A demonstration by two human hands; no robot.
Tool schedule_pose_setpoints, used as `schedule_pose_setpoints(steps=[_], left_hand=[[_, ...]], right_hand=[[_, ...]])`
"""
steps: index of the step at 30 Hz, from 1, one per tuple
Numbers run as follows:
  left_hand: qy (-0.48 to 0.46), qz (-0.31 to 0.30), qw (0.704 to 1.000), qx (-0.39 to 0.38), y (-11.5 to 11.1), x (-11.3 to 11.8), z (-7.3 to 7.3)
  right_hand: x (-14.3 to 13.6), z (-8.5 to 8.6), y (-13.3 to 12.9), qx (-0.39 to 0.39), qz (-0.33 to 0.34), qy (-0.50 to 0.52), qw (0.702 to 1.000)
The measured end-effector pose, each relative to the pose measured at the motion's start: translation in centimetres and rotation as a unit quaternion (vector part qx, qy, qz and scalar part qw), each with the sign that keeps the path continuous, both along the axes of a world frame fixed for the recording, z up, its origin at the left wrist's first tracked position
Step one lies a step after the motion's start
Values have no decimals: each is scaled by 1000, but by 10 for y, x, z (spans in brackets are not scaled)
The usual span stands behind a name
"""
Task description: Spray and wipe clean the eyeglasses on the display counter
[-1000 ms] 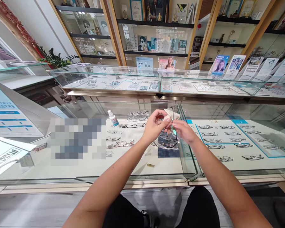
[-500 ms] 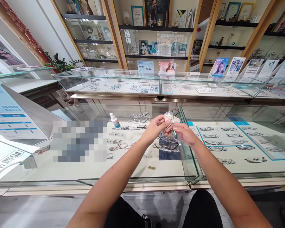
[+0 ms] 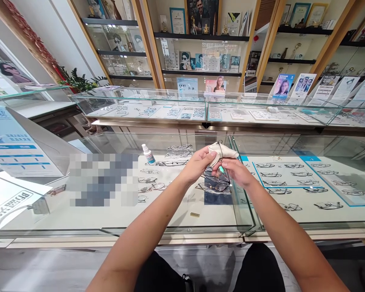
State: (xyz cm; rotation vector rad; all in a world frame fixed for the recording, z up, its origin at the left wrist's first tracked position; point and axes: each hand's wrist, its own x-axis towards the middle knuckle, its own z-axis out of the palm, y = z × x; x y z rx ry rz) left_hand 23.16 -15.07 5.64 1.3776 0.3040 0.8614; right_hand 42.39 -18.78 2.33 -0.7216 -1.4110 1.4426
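Above the glass counter, my left hand (image 3: 198, 163) pinches a cream cloth (image 3: 227, 151) folded over one lens of a pair of eyeglasses (image 3: 221, 169). Fingers of my right hand (image 3: 237, 171) are closed on the thin dark frame of the same eyeglasses, close beside the left fingertips. The other lens shows a greenish glint below the cloth. Part of the frame is hidden by the cloth and fingers. To the left of my hands, a white spray bottle (image 3: 149, 155) with a blue label stands upright on the counter.
Inside the glass display case (image 3: 170, 227) lie several rows of eyeglasses. A small gold-coloured bar (image 3: 195, 214) is near its front. A large printed sign (image 3: 21, 150) stands at left. Behind runs a second glass counter (image 3: 158, 123). A blurred-out patch covers part of the left side.
The cream cloth has spread out to the right, now draped over the upper lens and reaching above my right hand. Both hands stay in nearly the same place.
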Motion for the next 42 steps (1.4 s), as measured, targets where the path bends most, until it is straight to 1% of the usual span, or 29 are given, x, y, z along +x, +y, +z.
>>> schedule_pose_setpoints(steps=[5,8,11,16,21,27,31,33,37,42], left_hand=[[19,11,999,24,1,-3,3],[22,44,998,35,2,-4,3],[17,75,996,39,2,-3,2],[-9,57,997,49,-1,2,-1],[-26,40,997,59,-2,5,-2],[-39,68,995,56,-7,6,1],[-45,86,994,51,-4,5,0],[-41,74,996,42,-1,4,-2],[-18,27,999,38,2,2,-2],[-14,30,999,40,-2,1,3]], right_hand=[[-1,-3,1,10,3,21,1000],[-1,-4,2,17,-2,25,1000],[-1,-2,1,23,12,13,1000],[-3,3,-2,11,33,17,999],[-4,2,-3,9,36,25,999],[-4,5,-4,-1,26,26,999],[-3,8,-4,13,21,9,1000],[-3,8,-4,24,19,4,1000],[-4,8,-5,31,34,8,999],[-2,5,-4,42,45,9,998]])
